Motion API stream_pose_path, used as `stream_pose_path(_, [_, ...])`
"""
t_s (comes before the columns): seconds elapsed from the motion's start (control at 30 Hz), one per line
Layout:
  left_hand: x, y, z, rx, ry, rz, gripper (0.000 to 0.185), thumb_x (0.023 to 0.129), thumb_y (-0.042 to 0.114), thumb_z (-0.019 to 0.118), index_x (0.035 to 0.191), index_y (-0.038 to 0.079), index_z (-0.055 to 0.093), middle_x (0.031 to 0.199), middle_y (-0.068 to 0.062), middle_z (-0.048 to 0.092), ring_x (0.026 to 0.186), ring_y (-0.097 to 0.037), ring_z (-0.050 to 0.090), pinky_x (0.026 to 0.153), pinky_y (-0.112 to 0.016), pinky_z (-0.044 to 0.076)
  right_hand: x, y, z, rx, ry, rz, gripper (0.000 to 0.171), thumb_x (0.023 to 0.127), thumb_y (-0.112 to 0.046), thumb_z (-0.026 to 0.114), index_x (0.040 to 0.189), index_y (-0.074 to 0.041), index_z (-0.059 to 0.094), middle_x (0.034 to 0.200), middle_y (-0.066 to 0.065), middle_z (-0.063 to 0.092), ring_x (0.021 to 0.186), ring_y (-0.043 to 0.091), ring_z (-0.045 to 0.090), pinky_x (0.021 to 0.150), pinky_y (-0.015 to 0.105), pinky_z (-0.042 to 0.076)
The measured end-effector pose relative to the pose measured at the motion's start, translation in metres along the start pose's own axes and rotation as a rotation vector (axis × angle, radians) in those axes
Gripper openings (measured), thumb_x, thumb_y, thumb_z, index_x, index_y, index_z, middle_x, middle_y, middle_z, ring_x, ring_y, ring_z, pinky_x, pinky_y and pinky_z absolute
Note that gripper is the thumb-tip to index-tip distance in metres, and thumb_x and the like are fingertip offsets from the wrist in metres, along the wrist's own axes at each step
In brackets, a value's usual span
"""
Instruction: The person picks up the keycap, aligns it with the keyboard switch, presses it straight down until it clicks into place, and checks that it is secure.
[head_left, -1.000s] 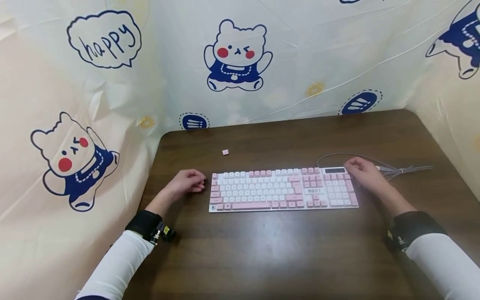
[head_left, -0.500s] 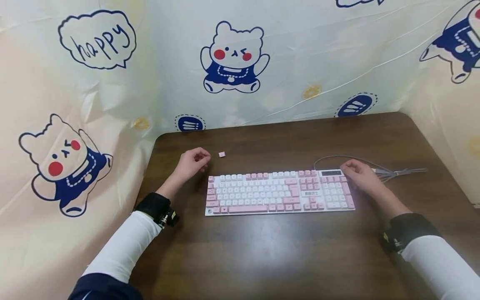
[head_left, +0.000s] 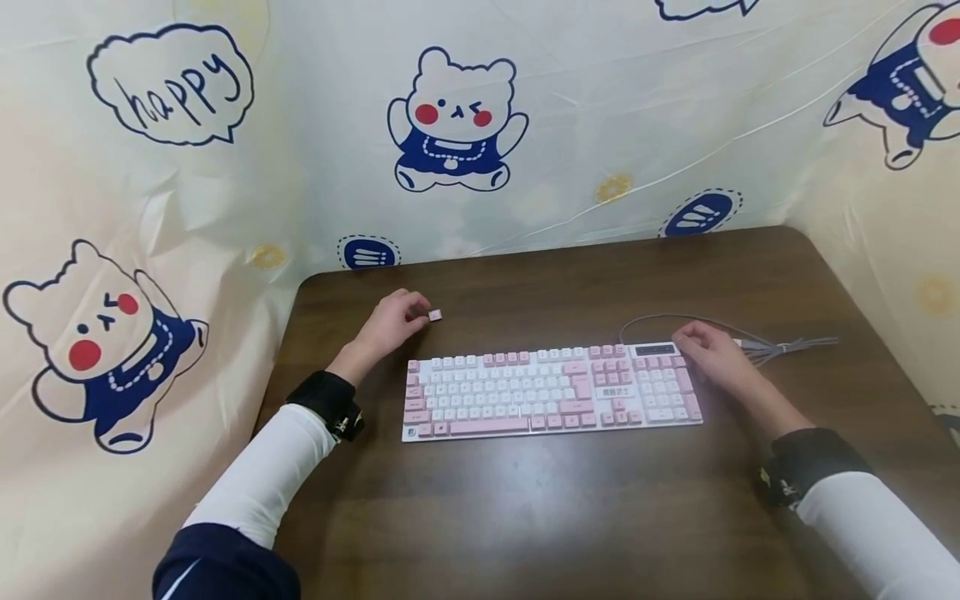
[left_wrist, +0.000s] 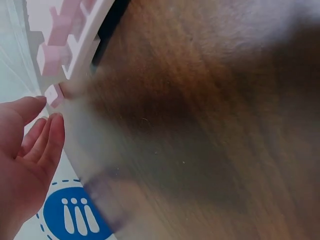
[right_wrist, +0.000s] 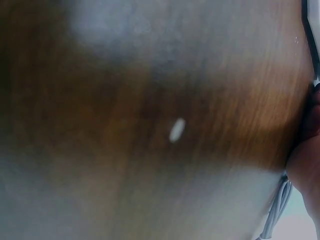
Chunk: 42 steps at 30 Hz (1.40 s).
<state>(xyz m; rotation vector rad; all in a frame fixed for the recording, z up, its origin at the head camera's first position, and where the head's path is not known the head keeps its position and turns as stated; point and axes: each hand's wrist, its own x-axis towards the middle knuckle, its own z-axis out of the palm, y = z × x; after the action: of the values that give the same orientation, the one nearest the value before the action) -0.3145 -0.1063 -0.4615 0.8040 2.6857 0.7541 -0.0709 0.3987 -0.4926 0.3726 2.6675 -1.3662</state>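
Pink plastic, one small loose square keycap [head_left: 434, 315] lies on the table just beyond the far left corner of the keyboard, and the fingertips [head_left: 418, 310] of the left hand [head_left: 390, 323] are at it. In the left wrist view the fingers [left_wrist: 44, 135] lie straight and close together, the tips touching or just short of the keycap [left_wrist: 54, 94]; whether they pinch it I cannot tell.

The right hand [head_left: 708, 354] rests on the far right corner of the one pink and white rectangular keyboard [head_left: 551, 392], fingers loosely curled over its edge; whether they grip it cannot be told, and the right wrist view is too blurred to help. One thin grey cable [head_left: 780, 343] runs from that corner to the right, across the table.

So: one keycap, one keyboard, one cable, two hands, each wrist wearing a black band [head_left: 327, 402] over a white sleeve [head_left: 262, 475].

All of it sits on a dark brown wooden table [head_left: 570, 517] with rounded far corners. Cream plastic sheeting printed with navy-dressed bears [head_left: 454, 117] closes in the far side and both flanks, hanging right at the table's edges. The keyboard lies in the middle, parallel to the near edge; bare wood runs broadly between it and the person, and a narrower strip lies beyond it, toward the sheeting.
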Motion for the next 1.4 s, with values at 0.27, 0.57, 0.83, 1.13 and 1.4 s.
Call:
stream_pose_path(0.27, [0.011,0.001,0.007,0.025,-0.011,0.024,0.022,0.101,0.014,0.069,0.122,0.009,0.07,0.119,-0.012,0.063,0.105,-0.029,0.061,0.1,-0.046,0.054,0.0,0.001,0.001,0.001,0.011,0.001,0.047,0.111,-0.04,0.047,0.128,0.003,0.054,0.07,0.004,0.053,0.053,0.019,0.052,0.048,0.033,0.042])
stream_pose_path(0.57, [0.015,-0.002,0.01,0.032,-0.033,0.04,0.018,0.102,0.013,0.068,0.118,0.007,0.074,0.113,-0.013,0.066,0.102,-0.03,0.061,0.098,-0.047,0.054,0.001,0.001,0.003,-0.011,0.037,-0.003,0.044,0.111,-0.039,0.048,0.123,0.002,0.055,0.066,0.001,0.052,0.051,0.019,0.051,0.047,0.033,0.041])
stream_pose_path(0.83, [0.013,-0.003,0.009,0.015,-0.038,0.034,0.02,0.102,0.011,0.068,0.121,0.007,0.074,0.117,-0.014,0.069,0.103,-0.03,0.06,0.1,-0.048,0.053,0.001,0.0,0.004,-0.008,0.03,0.017,0.046,0.111,-0.042,0.048,0.124,0.001,0.055,0.067,0.002,0.052,0.053,0.02,0.052,0.048,0.033,0.041])
stream_pose_path(1.13, [0.006,-0.003,0.011,0.021,-0.045,0.02,0.023,0.102,0.011,0.067,0.124,0.006,0.073,0.118,-0.014,0.066,0.104,-0.03,0.06,0.1,-0.047,0.053,0.003,0.002,0.005,-0.014,0.018,0.004,0.05,0.11,-0.046,0.047,0.126,0.001,0.055,0.067,0.003,0.053,0.053,0.021,0.052,0.047,0.034,0.041])
stream_pose_path(1.4, [-0.006,-0.006,0.011,0.0,-0.023,0.055,0.023,0.101,0.013,0.07,0.123,0.009,0.076,0.114,-0.011,0.07,0.101,-0.028,0.061,0.098,-0.046,0.054,0.001,0.005,0.003,-0.046,0.032,0.001,0.05,0.11,-0.046,0.046,0.127,0.0,0.055,0.067,0.004,0.053,0.054,0.023,0.054,0.048,0.035,0.042])
